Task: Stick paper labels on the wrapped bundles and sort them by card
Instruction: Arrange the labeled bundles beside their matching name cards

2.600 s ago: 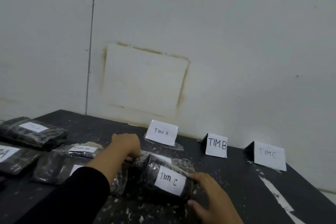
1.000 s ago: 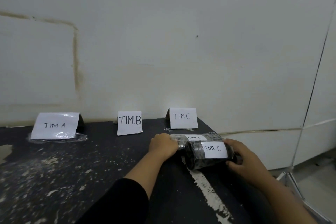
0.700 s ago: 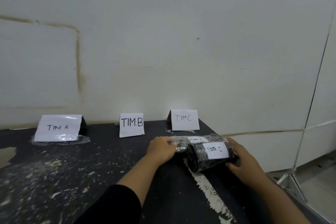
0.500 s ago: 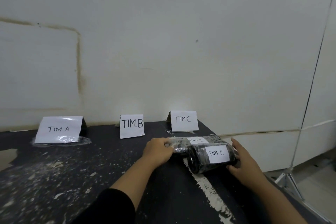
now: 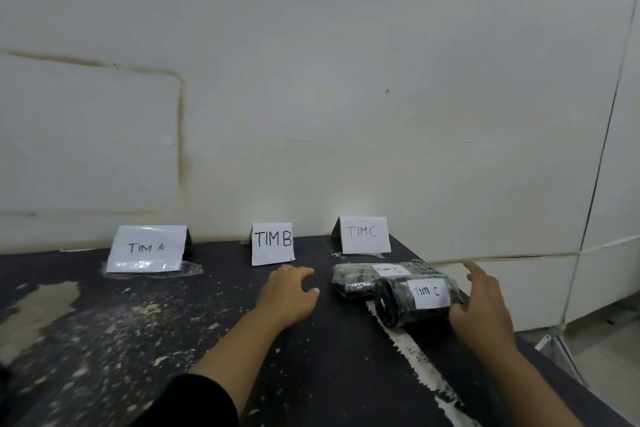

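Two dark wrapped bundles lie on the black table in front of the TIM C card. The near bundle carries a white label reading TIM C. The far bundle has a smaller TIM C label. My left hand hovers just left of the bundles, fingers loosely curled, holding nothing. To the right of the near bundle is my right hand, fingers spread, its thumb at the bundle's end; whether it touches is unclear.
The TIM A card and TIM B card stand along the wall at the back. The table is scuffed black with a white stripe near its right edge, which drops to the floor. A white wall rises right behind the cards.
Both hands carried the two bundles from the table's left side to the TIM C card. In the last half second both hands let go and drew apart.
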The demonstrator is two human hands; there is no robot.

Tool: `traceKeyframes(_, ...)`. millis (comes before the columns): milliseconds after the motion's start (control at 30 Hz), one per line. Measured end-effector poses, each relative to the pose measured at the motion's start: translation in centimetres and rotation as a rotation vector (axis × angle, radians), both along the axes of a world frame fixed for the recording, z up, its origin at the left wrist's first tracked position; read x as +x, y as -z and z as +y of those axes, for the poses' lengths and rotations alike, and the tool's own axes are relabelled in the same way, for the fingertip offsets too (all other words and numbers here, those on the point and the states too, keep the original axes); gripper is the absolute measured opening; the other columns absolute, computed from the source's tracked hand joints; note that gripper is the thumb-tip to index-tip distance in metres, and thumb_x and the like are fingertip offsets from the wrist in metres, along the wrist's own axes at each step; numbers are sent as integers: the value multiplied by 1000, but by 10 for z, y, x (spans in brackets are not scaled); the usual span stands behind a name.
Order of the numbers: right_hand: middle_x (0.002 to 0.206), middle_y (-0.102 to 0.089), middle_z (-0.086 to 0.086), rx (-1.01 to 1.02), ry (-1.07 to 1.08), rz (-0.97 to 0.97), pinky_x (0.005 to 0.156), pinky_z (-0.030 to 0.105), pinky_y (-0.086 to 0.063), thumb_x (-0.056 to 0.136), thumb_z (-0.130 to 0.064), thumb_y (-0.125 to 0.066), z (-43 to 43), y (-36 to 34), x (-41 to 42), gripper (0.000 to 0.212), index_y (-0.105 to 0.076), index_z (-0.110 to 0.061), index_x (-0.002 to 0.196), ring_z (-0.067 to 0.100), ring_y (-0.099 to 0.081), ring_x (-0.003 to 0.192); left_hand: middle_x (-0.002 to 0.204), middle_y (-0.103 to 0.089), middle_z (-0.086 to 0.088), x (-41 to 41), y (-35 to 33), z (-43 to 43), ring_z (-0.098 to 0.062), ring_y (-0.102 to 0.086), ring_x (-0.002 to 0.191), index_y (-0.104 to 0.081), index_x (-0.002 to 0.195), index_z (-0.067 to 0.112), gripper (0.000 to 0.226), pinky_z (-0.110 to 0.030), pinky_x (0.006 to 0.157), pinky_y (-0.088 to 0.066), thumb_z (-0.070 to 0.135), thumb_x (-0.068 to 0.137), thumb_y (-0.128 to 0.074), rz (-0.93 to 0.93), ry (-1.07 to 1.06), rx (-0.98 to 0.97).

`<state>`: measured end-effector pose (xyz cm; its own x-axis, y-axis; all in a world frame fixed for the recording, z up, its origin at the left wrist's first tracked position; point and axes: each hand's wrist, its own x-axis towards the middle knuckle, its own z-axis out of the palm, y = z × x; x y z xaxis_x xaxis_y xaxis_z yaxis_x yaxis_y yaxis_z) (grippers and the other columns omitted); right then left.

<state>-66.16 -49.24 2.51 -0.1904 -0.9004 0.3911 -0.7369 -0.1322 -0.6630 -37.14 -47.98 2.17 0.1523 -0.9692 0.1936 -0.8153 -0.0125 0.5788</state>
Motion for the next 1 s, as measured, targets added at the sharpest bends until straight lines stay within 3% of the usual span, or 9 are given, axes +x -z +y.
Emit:
traceKeyframes(200, 96, -52, -1, -365, -151, 2, 80, 42, -43, 69, 1, -57, 40, -21, 84, 38, -58, -16, 103, 22, -53, 91, 143, -40, 0, 45, -14, 48, -18, -35, 133, -45, 138, 27, 50, -35, 109, -34, 35, 90, -57, -89, -2, -115)
traceKeyframes(333, 89, -54, -2, -318, -385, -14, 77, 47, -47, 68, -10, -54, 74, -20, 165, 29, -55, -31, 87, 19, -54, 84, 141, -41, 2, 99, -19, 93, -16, -36, 132, -53, 130, 29, 41, -32, 108, -32, 33, 89, -57, -135, -43, -163)
traceKeyframes(400, 89, -53, -7, -249, -514, -46, 82, 47, -47, 68, -16, -51, 95, -20, 205, 29, -51, -42, 81, 14, -52, 86, 138, -44, 2, 127, -20, 113, -15, -39, 130, -56, 125, 30, 37, -32, 108, -35, 32, 88, -59, -129, -68, -167)
traceKeyframes(500, 92, -51, -15, -124, -684, -44, 90, 46, -43, 75, -11, -58, 123, -14, 266, 35, -50, -45, 76, 9, -52, 91, 131, -50, 2, 173, -23, 146, -16, -45, 122, -61, 119, 30, 34, -32, 103, -40, 29, 85, -62, -137, -149, -172)
traceKeyframes(600, 95, -47, -21, -74, -853, 19, 95, 44, -42, 78, -15, -60, 150, -10, 320, 32, -50, -45, 79, 5, -50, 96, 129, -53, 3, 219, -28, 177, -16, -46, 121, -62, 116, 31, 32, -31, 103, -39, 28, 84, -63, -174, -223, -155)
traceKeyframes(733, 108, -47, -19, -39, -1006, 92, 103, 39, -36, 81, -24, -58, 184, -5, 379, 24, -52, -42, 96, 3, -45, 110, 126, -57, 2, 284, -31, 220, -18, -49, 121, -64, 113, 34, 29, -38, 102, -42, 28, 84, -61, -204, -314, -86)
traceKeyframes(833, 123, -44, -17, -84, -1058, 207, 106, 37, -30, 83, -26, -54, 208, -3, 410, 34, -48, -40, 114, 5, -39, 120, 128, -56, 0, 329, -28, 253, -22, -52, 118, -64, 113, 34, 26, -39, 98, -45, 32, 87, -59, -236, -469, -15)
traceKeyframes(1000, 152, -11, -10, -111, -1026, 422, 113, 47, -17, 87, -36, -52, 232, 11, 439, 57, -24, -49, 135, 17, -9, 141, 125, -61, -2, 382, -20, 288, -23, -56, 114, -61, 118, 29, 30, -40, 96, -47, 35, 90, -55, -211, -753, 71)
